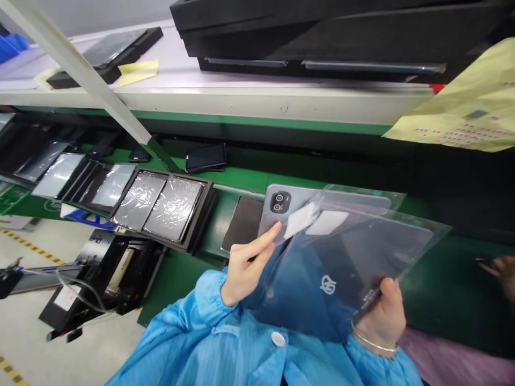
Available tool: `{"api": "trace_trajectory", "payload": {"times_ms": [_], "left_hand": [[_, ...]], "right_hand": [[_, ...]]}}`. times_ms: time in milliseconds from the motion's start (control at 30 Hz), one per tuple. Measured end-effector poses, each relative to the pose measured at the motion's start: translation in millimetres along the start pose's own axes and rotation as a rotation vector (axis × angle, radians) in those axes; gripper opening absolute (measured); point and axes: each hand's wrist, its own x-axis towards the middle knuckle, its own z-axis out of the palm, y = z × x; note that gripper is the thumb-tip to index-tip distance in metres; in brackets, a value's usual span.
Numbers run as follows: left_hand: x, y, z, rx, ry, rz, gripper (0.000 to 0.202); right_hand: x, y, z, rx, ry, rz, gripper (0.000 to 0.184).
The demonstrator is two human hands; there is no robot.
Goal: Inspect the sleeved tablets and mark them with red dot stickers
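Observation:
A grey tablet [322, 209] with a dual camera in its corner is held back-up over the green conveyor, partly inside a clear plastic bag [374, 252]. My left hand [247, 262] pinches the tablet's near left edge, thumb on its back. My right hand [382, 316], with a bracelet on the wrist, grips the bag's lower edge. Two white stickers show through the bag near the camera.
A black tray [201, 214] with two wrapped tablets lies to the left, more trays beyond it. A black foam pad [243, 222] sits beside it. Black trays are stacked on the upper shelf [257, 96]. Another person's hand [502, 271] is at the right edge.

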Motion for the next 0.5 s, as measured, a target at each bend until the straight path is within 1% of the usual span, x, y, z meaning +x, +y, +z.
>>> {"api": "trace_trajectory", "payload": {"times_ms": [100, 200, 300, 400, 467, 500], "left_hand": [[0, 4, 1.9, -0.036, -0.009, -0.005, 0.035], [1, 8, 2.8, -0.054, -0.012, -0.01, 0.035], [1, 10, 3.2, -0.056, -0.018, -0.022, 0.033], [0, 11, 3.5, -0.043, -0.012, -0.028, 0.032], [-1, 10, 4.0, -0.038, -0.007, -0.035, 0.038], [-1, 10, 4.3, -0.039, -0.012, -0.048, 0.045]], "right_hand": [[0, -2, 1, 0.027, 0.124, 0.071, 0.022], [0, -3, 2, 0.022, 0.186, 0.129, 0.012], [0, -4, 4, 0.019, 0.19, 0.161, 0.006], [-4, -7, 5, 0.013, 0.171, 0.151, 0.005], [-8, -10, 8, 0.007, 0.131, 0.125, 0.005], [-10, -12, 9, 0.005, 0.101, 0.103, 0.007]]}}
